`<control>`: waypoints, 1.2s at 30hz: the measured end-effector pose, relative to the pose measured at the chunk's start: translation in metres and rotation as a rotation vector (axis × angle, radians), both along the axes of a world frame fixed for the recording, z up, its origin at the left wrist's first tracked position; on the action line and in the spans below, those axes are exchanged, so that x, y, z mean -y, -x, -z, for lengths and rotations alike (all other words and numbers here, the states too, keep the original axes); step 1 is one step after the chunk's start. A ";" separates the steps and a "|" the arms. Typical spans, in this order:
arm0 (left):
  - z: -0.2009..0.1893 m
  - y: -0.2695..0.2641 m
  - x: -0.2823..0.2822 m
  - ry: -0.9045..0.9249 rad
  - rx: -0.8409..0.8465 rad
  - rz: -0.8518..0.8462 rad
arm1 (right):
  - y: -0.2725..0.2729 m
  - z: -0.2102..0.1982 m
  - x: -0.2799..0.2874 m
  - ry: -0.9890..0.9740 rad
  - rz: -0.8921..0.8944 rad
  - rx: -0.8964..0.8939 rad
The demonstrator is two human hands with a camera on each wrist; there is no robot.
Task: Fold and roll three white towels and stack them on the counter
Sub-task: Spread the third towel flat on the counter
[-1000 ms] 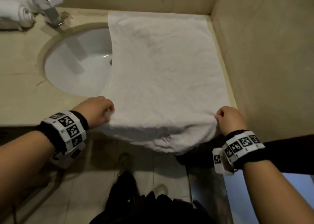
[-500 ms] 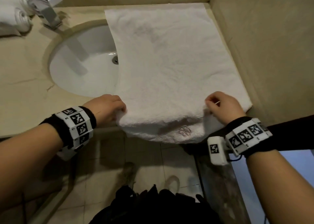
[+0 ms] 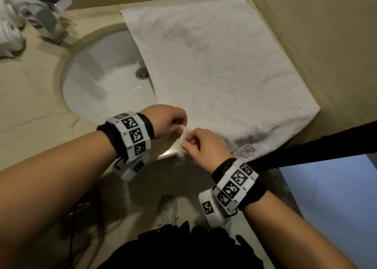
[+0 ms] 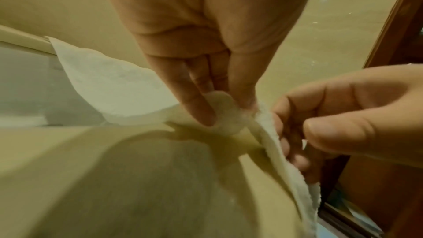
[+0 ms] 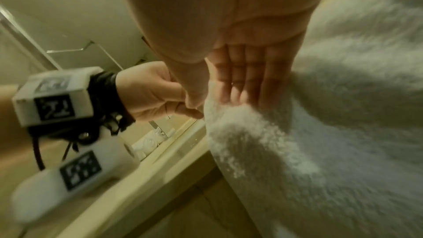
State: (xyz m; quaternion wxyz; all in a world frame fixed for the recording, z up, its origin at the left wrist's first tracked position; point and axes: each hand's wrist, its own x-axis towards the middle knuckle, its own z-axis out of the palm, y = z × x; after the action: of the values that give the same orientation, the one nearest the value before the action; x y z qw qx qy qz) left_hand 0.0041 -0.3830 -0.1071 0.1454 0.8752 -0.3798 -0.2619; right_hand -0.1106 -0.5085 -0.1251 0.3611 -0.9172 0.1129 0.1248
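Observation:
A white towel lies spread on the beige counter to the right of the sink, its left edge over the basin and its near edge, with an embroidered logo, hanging off the front. My left hand pinches the towel's near left corner. My right hand pinches the towel edge right beside it, so both hands meet at the counter's front. In the left wrist view my left fingers pinch the towel corner. In the right wrist view the towel fills the right side.
The white sink basin with its drain lies left of the towel. A chrome faucet stands behind it. Rolled white towels sit at the far left of the counter. A beige wall borders the right. Tiled floor lies below.
My right hand has moved left along the near edge, bringing its part of the towel to my left hand. The hands were far apart; now they meet.

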 end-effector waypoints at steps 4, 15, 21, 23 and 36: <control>-0.006 -0.006 0.004 0.095 -0.090 -0.054 | -0.004 0.005 -0.009 0.277 0.041 0.058; -0.004 -0.020 0.004 -0.022 0.117 0.125 | 0.011 -0.027 0.040 0.494 0.151 0.014; 0.000 -0.028 0.004 0.030 0.112 0.111 | 0.048 -0.046 0.088 0.308 0.198 0.080; 0.000 -0.029 0.007 0.039 0.117 0.115 | 0.055 -0.054 0.090 0.160 0.200 0.172; -0.019 -0.050 0.035 -0.048 0.313 0.271 | 0.106 -0.036 0.115 0.045 0.261 -0.057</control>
State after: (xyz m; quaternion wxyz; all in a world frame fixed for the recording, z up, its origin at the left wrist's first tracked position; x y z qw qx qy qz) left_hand 0.0542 -0.4176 -0.0883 0.0274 0.8494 -0.5056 -0.1487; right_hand -0.2165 -0.6238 -0.0890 0.3502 -0.8986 0.2445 0.1002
